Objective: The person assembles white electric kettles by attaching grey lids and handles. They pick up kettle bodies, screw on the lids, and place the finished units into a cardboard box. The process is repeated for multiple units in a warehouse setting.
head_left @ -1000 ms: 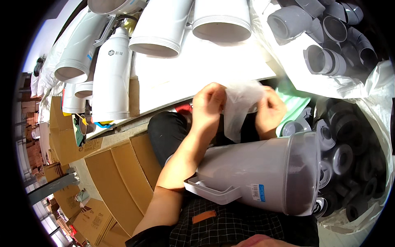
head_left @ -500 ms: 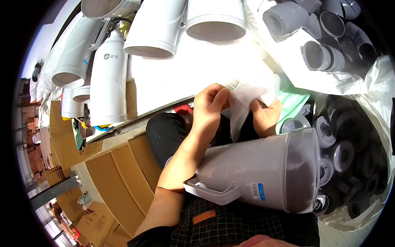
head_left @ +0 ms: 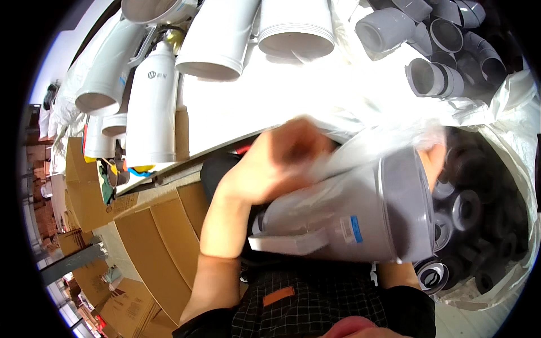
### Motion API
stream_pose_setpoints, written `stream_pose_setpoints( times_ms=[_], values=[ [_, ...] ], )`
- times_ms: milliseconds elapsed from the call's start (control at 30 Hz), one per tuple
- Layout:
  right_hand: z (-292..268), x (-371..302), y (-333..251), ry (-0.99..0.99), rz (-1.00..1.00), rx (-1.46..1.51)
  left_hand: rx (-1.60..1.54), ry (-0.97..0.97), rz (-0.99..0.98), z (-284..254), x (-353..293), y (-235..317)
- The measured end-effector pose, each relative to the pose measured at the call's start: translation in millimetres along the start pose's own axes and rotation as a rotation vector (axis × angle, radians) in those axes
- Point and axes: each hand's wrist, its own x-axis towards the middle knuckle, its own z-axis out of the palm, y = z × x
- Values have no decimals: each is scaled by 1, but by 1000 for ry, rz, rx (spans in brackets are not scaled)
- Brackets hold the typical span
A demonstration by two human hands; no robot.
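A large grey plastic jug (head_left: 315,222) with a side handle and a blue-and-white label lies on its side across my lap, its wide end facing right. A thin translucent plastic bag (head_left: 375,149) is stretched above it between both my hands. Smeared by motion, my left hand (head_left: 296,152) is closed on the bag's left end over the jug's narrow part. My right hand (head_left: 434,160) grips the bag's other end beside the jug's wide rim; its fingers are partly hidden by the film and the jug.
White cylindrical containers (head_left: 220,39) and a white bottle (head_left: 151,107) stand along the back of the white table (head_left: 225,110). Grey cups (head_left: 386,28) lie at the upper right. A lined bin (head_left: 524,163) on the right contains dark round parts. Cardboard boxes (head_left: 152,242) stand at left.
My hands have moved apart, my right hand going rightward past the jug's rim. The bag, bunched before, is now spread over the jug, which has shifted slightly upward.
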Motion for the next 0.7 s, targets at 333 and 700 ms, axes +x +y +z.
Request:
stream_pose_setpoints(
  times_ms=[333, 700],
  values=[
    [8, -133, 10, 34, 16, 17, 953, 142, 408, 38, -118, 50],
    [159, -186, 49, -1410, 119, 406, 1159, -85, -722, 131, -357, 53]
  ],
)
